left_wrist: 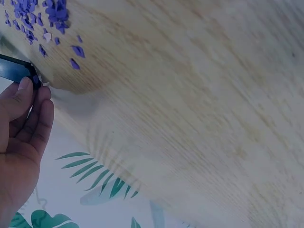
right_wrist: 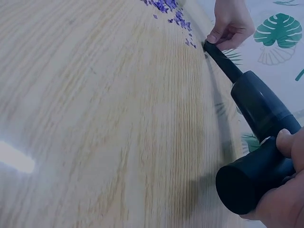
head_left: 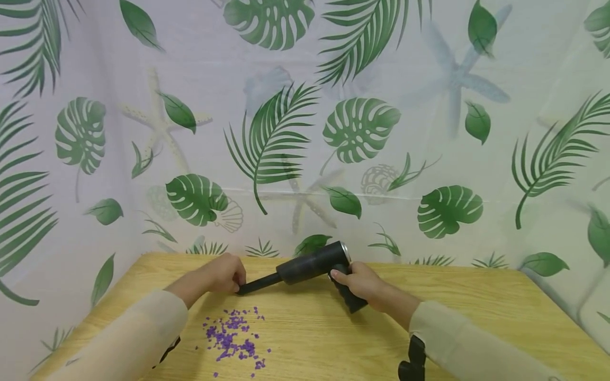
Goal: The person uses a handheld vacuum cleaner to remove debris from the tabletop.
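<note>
Hold black, pistol-shaped plastic handheld vacuum [head_left: 307, 265] near far edge of yellow wood-grain surface [head_left: 314, 341], gripping stubby handle [head_left: 353, 301] in right hand [head_left: 366, 284], pinching slim nozzle's [head_left: 262, 282] tip in left hand [head_left: 225, 273]; likely rigid, body-heavy, steadiest by handle.

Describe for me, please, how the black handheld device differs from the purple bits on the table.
The black handheld device is a single large tool with a slim nozzle, while the purple bits are many small scraps. The device is held by both the left hand and the right hand; the purple bits lie loose on the table, untouched. Both appear in all three views.
</note>
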